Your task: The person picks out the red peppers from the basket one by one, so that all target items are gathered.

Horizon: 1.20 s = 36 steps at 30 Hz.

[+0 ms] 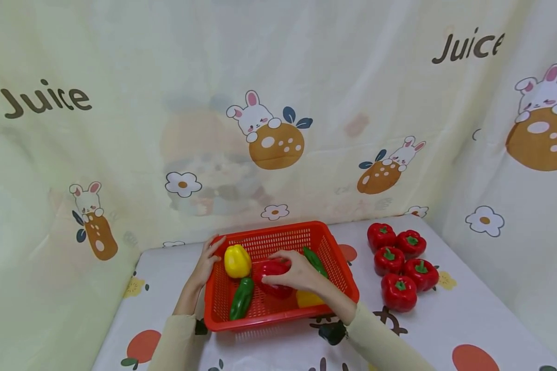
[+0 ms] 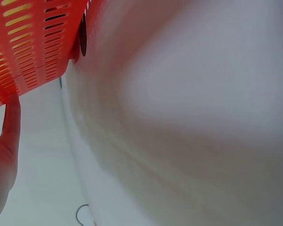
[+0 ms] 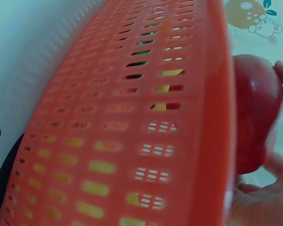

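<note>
A red plastic basket [image 1: 278, 315] with slotted walls stands on the table in the head view. At its left rim is my left hand [image 1: 206, 264], gripping the edge; in the left wrist view a straight finger [image 2: 10, 122] lies against the outer wall. My right hand [image 1: 299, 272] reaches over the basket and holds a glossy red bell pepper [image 1: 262, 269]. The right wrist view shows this pepper [image 3: 255, 113] above the rim, between thumb and fingers. Around it in the basket are a yellow bell pepper [image 1: 237, 262], a green cucumber-like vegetable [image 1: 242, 299], another green one [image 1: 314, 261], and a partly hidden yellow piece [image 1: 308, 299].
Several red bell peppers [image 1: 399, 292] with green stems stand in a group to the right of the basket. A white printed cloth covers the table [image 1: 427, 330]. Behind it hangs a pale curtain [image 1: 334, 113] with rabbits and flowers, and it continues along both sides.
</note>
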{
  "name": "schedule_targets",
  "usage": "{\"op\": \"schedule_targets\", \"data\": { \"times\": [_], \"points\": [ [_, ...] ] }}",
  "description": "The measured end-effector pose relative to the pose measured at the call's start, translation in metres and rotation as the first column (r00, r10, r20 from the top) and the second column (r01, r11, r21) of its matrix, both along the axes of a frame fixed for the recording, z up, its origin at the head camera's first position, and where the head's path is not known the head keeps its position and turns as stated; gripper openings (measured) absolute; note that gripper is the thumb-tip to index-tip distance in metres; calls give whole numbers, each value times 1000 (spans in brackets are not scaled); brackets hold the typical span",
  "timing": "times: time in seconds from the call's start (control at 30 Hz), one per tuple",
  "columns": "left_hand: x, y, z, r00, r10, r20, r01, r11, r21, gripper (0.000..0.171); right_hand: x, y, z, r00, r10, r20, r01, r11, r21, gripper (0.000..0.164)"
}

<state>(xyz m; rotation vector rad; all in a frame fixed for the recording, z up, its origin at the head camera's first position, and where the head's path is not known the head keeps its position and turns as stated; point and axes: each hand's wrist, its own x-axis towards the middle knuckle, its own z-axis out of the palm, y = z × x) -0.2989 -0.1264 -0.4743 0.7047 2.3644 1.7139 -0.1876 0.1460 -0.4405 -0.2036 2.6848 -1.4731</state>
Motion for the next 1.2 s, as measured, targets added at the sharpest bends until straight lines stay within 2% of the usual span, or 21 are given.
{"op": "schedule_targets", "data": {
  "times": [0.1,0.27,0.4,0.53,0.67,0.8,0.93,1.1,1.2],
  "points": [
    [-5,-1,-7,1000,4,10,-4,1000,11,57,0,2,-2,999,-32,22,32,999,13,63],
    [-20,-2,-29,999,38,6,-38,999,27,59,3,6,-4,996,-63,63,61,998,33,65],
    [-23,-1,-36,998,51,-25,-50,999,20,60,4,8,-6,995,-62,72,59,997,48,65],
    [-20,0,-32,999,38,-16,-37,999,28,59,5,10,-8,996,-68,65,66,997,46,66],
    [-8,0,-15,1000,13,4,-13,999,33,58,6,13,-8,995,-84,58,82,996,29,67],
    [4,1,0,1000,4,-3,-4,1000,13,57,8,17,-4,989,-134,64,133,991,18,79],
    [4,1,-1,1000,7,-29,-7,1000,14,56,9,22,-1,978,-195,77,194,981,16,85],
    [1,1,-2,1000,5,-14,-5,1000,16,57,10,32,1,974,-227,27,227,974,-5,68],
    [-11,-1,-18,1000,16,-10,-15,1000,21,58,12,39,2,973,-229,-1,229,973,-27,60]
  ]
}}
